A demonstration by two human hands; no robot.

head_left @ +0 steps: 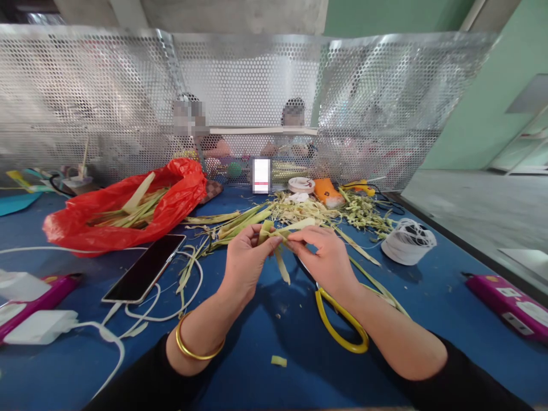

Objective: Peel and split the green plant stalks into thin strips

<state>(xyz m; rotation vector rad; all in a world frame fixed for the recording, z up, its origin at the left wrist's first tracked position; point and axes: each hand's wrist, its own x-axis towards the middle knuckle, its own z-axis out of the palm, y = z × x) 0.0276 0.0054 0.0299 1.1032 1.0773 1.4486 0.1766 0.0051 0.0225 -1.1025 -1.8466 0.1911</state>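
Both hands meet over the middle of the blue table (299, 377). My left hand (246, 257) pinches a pale green leaf strip (281, 267), one end of which hangs down between the hands. On its right, my right hand (327, 257) is closed on the same folded strip with thumb and fingertips. Yellow-handled scissors (342, 337) lie under my right hand and forearm, their blades partly hidden. Just beyond the hands spreads a heap of dry and green leaf strips (299, 210). A small cut piece of leaf (278, 361) rests near the front.
At left are a red plastic bag (184, 177) of strips, a phone (145, 268), white cables and chargers (43, 327). A roll of white cord (408, 242) and a purple power strip (507, 297) sit at right. People are behind a perforated metal screen (257, 74).
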